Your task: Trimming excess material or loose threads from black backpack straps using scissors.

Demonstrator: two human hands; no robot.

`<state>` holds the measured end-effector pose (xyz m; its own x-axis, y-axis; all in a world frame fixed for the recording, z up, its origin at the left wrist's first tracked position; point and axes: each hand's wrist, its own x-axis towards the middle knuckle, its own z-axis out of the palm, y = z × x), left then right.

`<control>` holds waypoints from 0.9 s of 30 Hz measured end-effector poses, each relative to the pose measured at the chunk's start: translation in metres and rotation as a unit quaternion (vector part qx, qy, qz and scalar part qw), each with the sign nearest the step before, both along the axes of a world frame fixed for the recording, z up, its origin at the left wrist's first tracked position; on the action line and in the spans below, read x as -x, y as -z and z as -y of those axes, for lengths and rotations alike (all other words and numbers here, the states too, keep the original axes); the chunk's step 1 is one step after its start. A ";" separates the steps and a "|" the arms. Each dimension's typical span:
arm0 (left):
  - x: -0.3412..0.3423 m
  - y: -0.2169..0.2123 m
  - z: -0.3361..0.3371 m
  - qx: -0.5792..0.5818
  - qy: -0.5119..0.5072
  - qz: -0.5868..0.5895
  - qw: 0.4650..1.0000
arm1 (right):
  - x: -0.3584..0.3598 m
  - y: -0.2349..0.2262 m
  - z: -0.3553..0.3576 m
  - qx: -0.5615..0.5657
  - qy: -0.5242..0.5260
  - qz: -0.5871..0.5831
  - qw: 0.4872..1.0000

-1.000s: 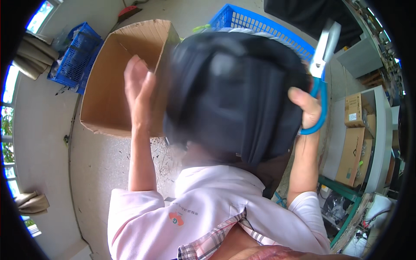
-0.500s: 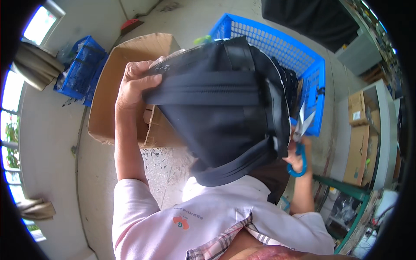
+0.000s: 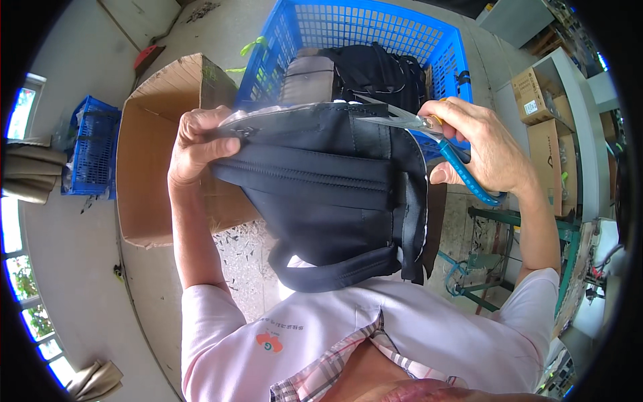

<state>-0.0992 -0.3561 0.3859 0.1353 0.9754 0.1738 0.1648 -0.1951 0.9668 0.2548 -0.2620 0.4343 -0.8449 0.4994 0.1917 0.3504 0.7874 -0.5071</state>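
A black fabric bag (image 3: 315, 194) with a long zipper and a strap loop hangs in front of my chest, its pale raw edge along the top and right side. My left hand (image 3: 201, 144) pinches its upper left corner, thumb on the near face. With my right hand (image 3: 479, 144) I grip a pair of scissors (image 3: 462, 167) with blue handles. Their blades are spread and point left, at the bag's upper right corner. Whether the blades touch the fabric I cannot tell.
A blue plastic basket (image 3: 462, 50) holding dark bags (image 3: 378, 70) stands beyond the bag. An open cardboard box (image 3: 157, 87) is at the left, with a smaller blue basket (image 3: 94, 147) farther left. Dark scraps litter the floor (image 3: 244, 268). A green metal frame (image 3: 569, 234) stands at right.
My right hand has risen with the scissors from beside the bag's lower right to its upper right corner. The blades have swung to point left. My left hand keeps its hold.
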 end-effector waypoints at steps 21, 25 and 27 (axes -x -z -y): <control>-0.002 0.002 0.020 -0.031 -0.025 0.015 0.999 | 0.021 -0.007 -0.002 0.004 -0.055 0.008 0.998; -0.003 0.003 0.022 -0.035 -0.037 0.012 0.999 | 0.017 -0.007 -0.008 0.017 -0.083 0.031 0.996; -0.002 0.004 0.022 -0.035 -0.038 0.007 0.999 | 0.014 -0.006 -0.007 0.012 -0.085 0.037 0.996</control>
<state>-0.0968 -0.3785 0.3821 0.0579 0.9682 0.2432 0.1691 -0.2496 0.9535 0.2411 -0.2547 0.4406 -0.9285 0.3527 0.1160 0.2506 0.8260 -0.5049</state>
